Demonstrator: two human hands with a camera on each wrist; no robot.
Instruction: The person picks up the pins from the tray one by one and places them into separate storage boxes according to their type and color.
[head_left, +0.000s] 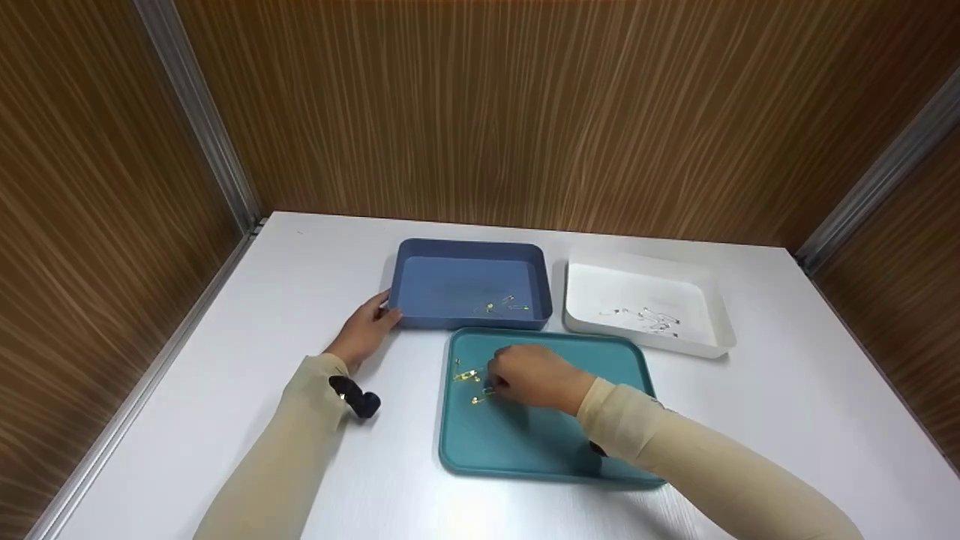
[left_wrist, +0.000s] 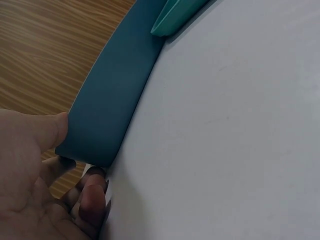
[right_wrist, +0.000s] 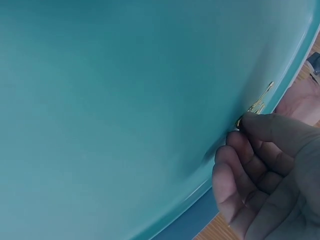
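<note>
My left hand (head_left: 384,313) grips the near-left corner of a blue bin (head_left: 409,281). In the left wrist view its thumb (left_wrist: 47,131) presses the blue bin's wall (left_wrist: 112,110) and its fingers (left_wrist: 92,197) curl under the corner. Several gold safety pins (head_left: 504,305) lie inside the bin. My right hand (head_left: 498,382) hovers low over a teal tray (head_left: 540,442), fingers curled. In the right wrist view its fingertips (right_wrist: 252,125) pinch the end of a gold safety pin (right_wrist: 260,102) on the teal tray (right_wrist: 125,100). Another gold pin (head_left: 466,374) lies just left of it.
A white bin (head_left: 697,289) with several silver safety pins (head_left: 651,318) stands right of the blue bin. All three containers sit on a white table (head_left: 787,405) enclosed by wood-grain walls. A dark wrist strap (head_left: 358,399) shows on my left sleeve.
</note>
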